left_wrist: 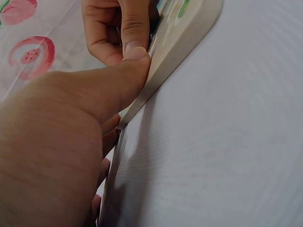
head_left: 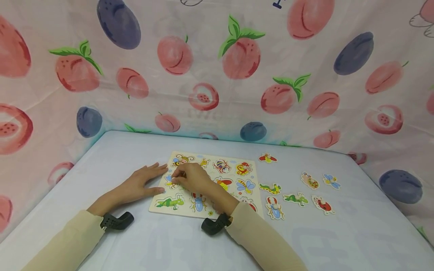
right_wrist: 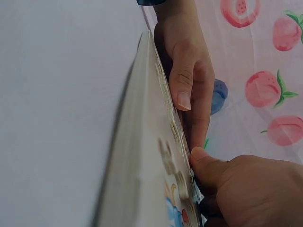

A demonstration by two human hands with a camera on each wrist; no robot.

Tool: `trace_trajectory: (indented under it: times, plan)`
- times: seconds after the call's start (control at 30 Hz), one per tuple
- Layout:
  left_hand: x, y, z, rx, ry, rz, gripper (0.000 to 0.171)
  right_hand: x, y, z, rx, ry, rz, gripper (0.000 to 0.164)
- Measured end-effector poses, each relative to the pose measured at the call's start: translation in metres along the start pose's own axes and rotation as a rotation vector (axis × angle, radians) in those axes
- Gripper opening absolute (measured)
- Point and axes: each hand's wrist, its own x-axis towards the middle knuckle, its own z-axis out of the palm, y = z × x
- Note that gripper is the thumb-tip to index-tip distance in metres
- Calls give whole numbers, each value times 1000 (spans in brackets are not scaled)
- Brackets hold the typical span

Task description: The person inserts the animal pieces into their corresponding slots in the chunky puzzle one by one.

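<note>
A wooden insect puzzle board point(head_left: 207, 156) lies flat on the white table. My right hand point(head_left: 198, 178) reaches across it, and its thumb and index finger pinch a small blue-winged insect puzzle piece point(head_left: 168, 183) at the board's left side. The fingertips partly cover that piece. My left hand point(head_left: 140, 180) rests at the board's left edge with its fingers stretched out. In the left wrist view, the left thumb point(left_wrist: 120, 78) presses on the board's edge, right by the fingertips of the right hand point(left_wrist: 118, 28).
Loose puzzle pieces lie right of the board: a red-winged bug point(head_left: 268, 158), a caterpillar point(head_left: 270, 188), a blue beetle point(head_left: 275, 209), a grasshopper point(head_left: 296, 199), a ladybug point(head_left: 323, 205), a snail-like piece point(head_left: 310, 180) and a dragonfly point(head_left: 331, 181). A fruit-print cloth point(head_left: 210, 45) hangs behind the table.
</note>
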Motion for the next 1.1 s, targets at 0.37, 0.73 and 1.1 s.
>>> trace_trajectory:
  times: [0.37, 0.73, 1.1]
  plan:
    - [-1, 0, 0, -1, 0, -6, 74, 0, 2, 3, 17, 12, -6, 10]
    - [0, 0, 0, 2, -2, -1, 74, 0, 3, 2, 28, 25, 1, 10]
    - [0, -1, 1, 9, 22, 35, 72, -1, 1, 0, 22, 13, -12, 9]
